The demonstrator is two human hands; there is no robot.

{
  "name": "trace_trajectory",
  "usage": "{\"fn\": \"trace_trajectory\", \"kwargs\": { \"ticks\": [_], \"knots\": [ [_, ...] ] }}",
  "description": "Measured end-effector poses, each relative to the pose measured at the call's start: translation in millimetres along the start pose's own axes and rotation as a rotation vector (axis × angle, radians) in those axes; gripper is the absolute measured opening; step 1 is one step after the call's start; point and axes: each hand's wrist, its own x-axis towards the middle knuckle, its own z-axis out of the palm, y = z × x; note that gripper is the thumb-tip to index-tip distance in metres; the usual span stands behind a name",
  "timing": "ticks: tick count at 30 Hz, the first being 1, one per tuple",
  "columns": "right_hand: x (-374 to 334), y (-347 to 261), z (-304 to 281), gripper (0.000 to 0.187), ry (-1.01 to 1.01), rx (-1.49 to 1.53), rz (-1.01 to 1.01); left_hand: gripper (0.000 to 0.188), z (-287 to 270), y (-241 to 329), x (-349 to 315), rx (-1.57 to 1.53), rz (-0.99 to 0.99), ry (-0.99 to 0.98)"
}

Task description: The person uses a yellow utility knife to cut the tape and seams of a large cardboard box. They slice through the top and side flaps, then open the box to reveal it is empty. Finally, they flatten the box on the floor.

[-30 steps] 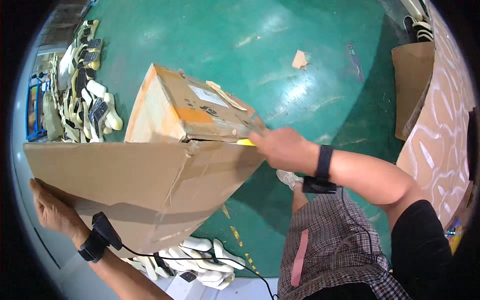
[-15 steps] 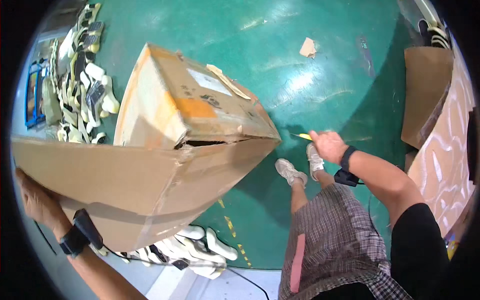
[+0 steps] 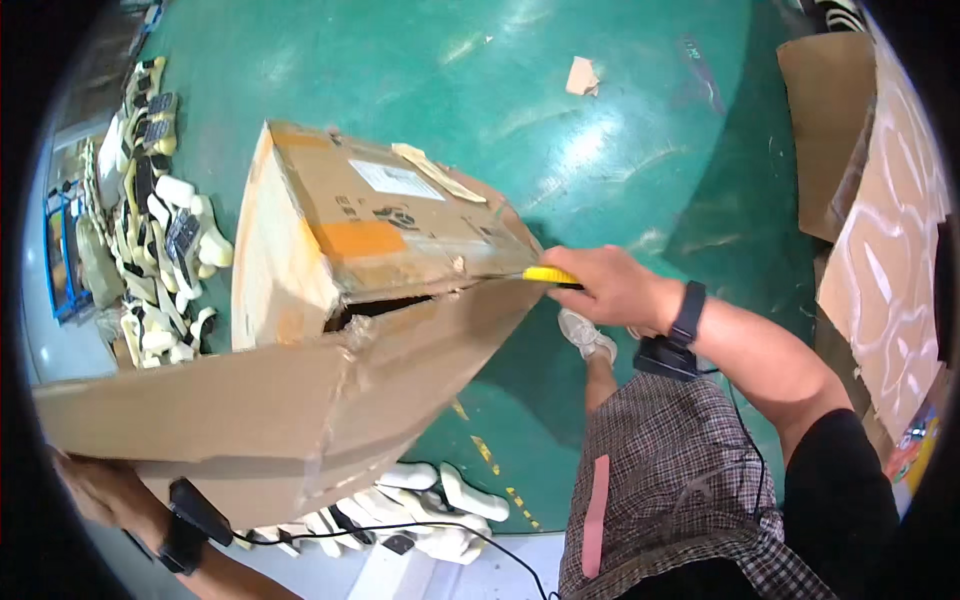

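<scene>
Nearest of all, your checked apron (image 3: 680, 440) fills the near right, a pink strip (image 3: 595, 515) down its front. Over on the near left, your left hand (image 3: 105, 490) has the wide cardboard flap (image 3: 200, 405) by its near left edge, fingertips lost in the dark. A black cable (image 3: 420, 525) runs from that wrist, and past the flap's near edge lies a heap of pale, sole-shaped pieces (image 3: 450, 505).

Farther in, your right hand (image 3: 620, 285) is clenched around a yellow knife (image 3: 548, 274), fingers wrapped on the handle, its front end right at the right end of the seam between flap and box. And there's the cardboard box (image 3: 285, 240) itself, left of centre on the green floor (image 3: 660, 180), tilted to your view, a dark gap (image 3: 385, 308) open along the left part of the seam. Orange tape (image 3: 362, 238) and a white label (image 3: 397, 180) show on its upper face. Your pale shoe (image 3: 585, 335) peeks out below the knife hand.

Bent cardboard sheets (image 3: 830, 120) stand far right, more soles (image 3: 180, 235) are piled far left, and a torn cardboard scrap (image 3: 582, 76) lies on the far floor.
</scene>
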Motion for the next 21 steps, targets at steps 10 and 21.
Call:
{"fn": "trace_trajectory", "kwargs": {
  "ticks": [10, 21],
  "knots": [
    [7, -10, -23, 0.032, -0.108, -0.004, -0.060, 0.038, 27, -4, 48, 0.232, 0.381, 0.070],
    [-46, -17, -24, 0.031, -0.050, 0.068, 0.084, 0.037, 81, 104, 54, -0.778, -0.104, -0.067]
  ]
}}
